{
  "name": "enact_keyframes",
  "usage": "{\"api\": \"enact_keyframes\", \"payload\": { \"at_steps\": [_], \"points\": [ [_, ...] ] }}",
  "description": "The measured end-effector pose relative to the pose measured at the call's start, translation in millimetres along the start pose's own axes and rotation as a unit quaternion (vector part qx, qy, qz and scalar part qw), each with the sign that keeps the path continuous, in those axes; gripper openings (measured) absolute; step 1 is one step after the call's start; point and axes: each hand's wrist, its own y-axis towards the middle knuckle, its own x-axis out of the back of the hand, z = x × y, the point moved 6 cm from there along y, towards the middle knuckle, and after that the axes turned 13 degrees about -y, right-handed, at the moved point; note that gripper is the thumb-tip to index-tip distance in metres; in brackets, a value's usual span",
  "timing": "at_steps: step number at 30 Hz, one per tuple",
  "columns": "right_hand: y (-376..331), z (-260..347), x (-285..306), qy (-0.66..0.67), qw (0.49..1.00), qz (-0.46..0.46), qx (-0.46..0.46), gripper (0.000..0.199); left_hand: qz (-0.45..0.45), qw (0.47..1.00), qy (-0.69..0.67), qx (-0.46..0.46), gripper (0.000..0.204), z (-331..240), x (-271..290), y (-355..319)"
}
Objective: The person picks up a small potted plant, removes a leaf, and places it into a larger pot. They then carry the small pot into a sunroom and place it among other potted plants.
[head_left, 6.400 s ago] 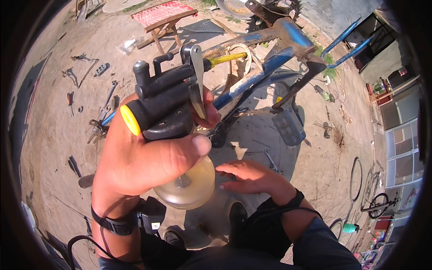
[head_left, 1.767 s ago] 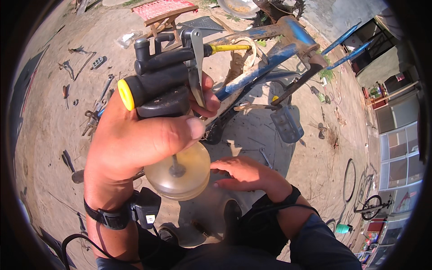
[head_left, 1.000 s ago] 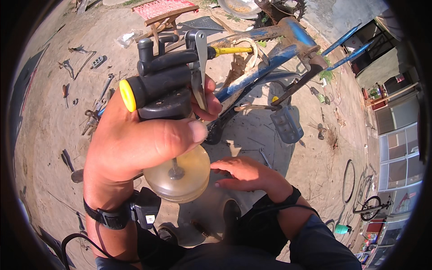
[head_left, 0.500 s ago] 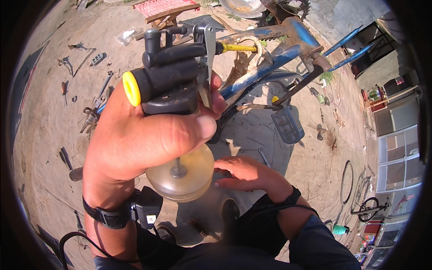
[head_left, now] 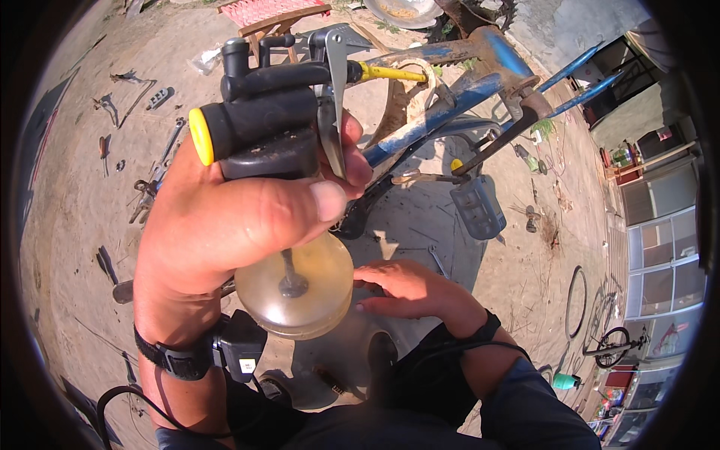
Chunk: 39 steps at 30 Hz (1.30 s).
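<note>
Lifted higher now, my left hand [head_left: 225,225] clenches the grease gun [head_left: 277,127], right hand [head_left: 409,289] open on the tub [head_left: 304,289], which could tip.

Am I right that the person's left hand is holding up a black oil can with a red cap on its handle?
Not quite: in the head view the left hand does hold up the black oil can, but the cap on its handle is yellow, not red.

Outdoor bicycle repair yard: hand tools [head_left: 154,176] scattered on sandy ground [head_left: 67,195], blue bicycle frame [head_left: 457,97].
</note>
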Motion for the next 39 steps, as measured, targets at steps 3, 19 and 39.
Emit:
{"api": "enact_keyframes", "payload": {
  "at_steps": [3, 19, 39],
  "points": [
    [-1, -3, -2, -0.003, 1.0, -0.006, 0.002, 0.054, 0.006, 1.0, -0.015, -0.006, 0.072, 2, 1, 1],
    [-1, 0, 3, 0.005, 1.0, 0.005, -0.002, 0.055, -0.071, 0.992, -0.049, -0.092, 0.076, -2, 14, -17],
    [-19, -4, 14, 0.006, 0.998, -0.054, -0.023, 0.053, 0.09, 0.929, 0.312, -0.176, 0.06, 82, 2, -66]
  ]
}}
